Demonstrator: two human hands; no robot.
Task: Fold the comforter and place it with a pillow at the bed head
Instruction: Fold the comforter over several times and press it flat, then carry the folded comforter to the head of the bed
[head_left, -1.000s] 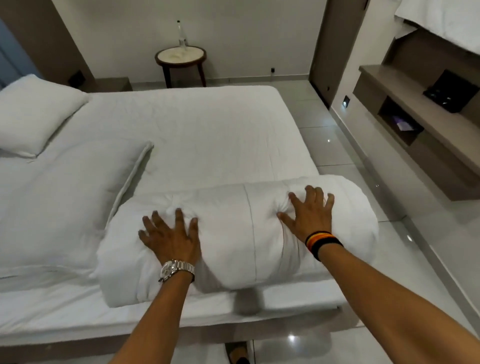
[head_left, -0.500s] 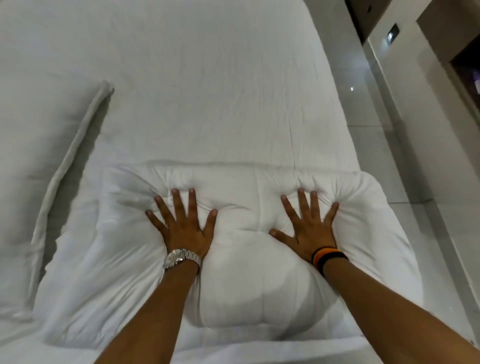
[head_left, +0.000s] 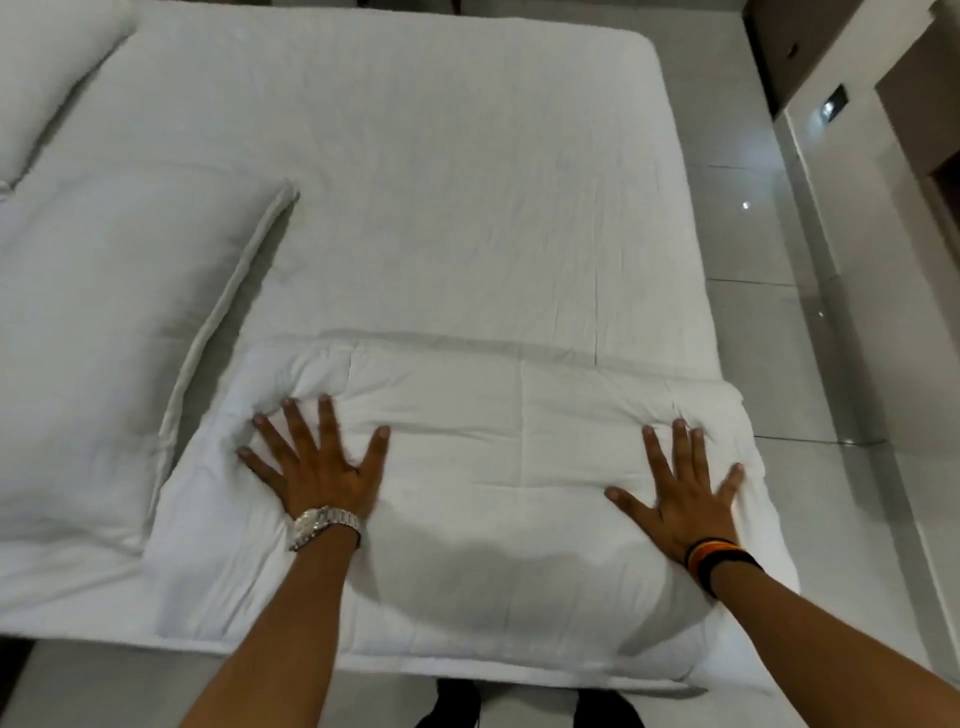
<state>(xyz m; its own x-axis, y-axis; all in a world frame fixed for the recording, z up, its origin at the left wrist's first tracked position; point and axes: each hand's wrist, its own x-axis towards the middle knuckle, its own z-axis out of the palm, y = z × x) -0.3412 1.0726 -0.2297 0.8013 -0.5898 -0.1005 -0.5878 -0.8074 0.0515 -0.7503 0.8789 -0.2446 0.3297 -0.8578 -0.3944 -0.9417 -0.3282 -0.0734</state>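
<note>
Comforter (head_left: 483, 467), folded, lies at the near edge of the bed (head_left: 441, 182); we press left hand (head_left: 317, 467) and right hand (head_left: 680, 493) flat, fingers splayed, grasping nothing, apparently to compress it.

The white quilted comforter (head_left: 467, 499) lies folded into a thick, puffy rectangle along the near edge of the bed (head_left: 441, 182), just beside a large flat white pillow (head_left: 104, 338) to its left, a second pillow (head_left: 47, 67) resting farther off.
</note>
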